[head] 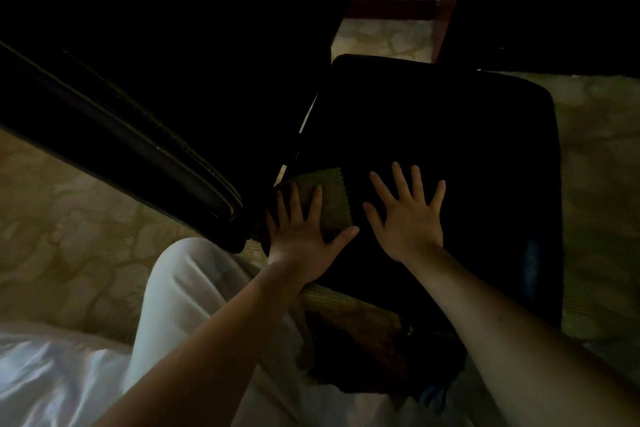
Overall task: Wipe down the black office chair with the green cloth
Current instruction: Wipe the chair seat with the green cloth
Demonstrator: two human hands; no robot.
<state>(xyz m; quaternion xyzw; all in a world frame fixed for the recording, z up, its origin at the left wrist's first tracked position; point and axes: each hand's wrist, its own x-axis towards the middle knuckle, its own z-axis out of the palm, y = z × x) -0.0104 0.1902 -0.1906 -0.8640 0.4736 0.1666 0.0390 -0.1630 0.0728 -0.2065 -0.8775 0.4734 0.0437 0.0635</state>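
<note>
The black office chair fills the dim middle of the head view, its seat (450,149) facing me and its backrest (173,28) rising at the upper left. A green cloth (334,199) with a zigzag edge lies flat on the seat's near left corner. My left hand (304,239) rests spread on top of the cloth, fingers apart, pressing it onto the seat. My right hand (408,215) lies flat on the bare seat just right of the cloth, fingers spread and holding nothing.
A black armrest (121,139) slants across the left. My leg in light trousers (180,291) is below it, over white bedding (52,374). Patterned beige carpet (52,218) surrounds the chair. A dark wooden desk leg (446,10) stands behind the seat.
</note>
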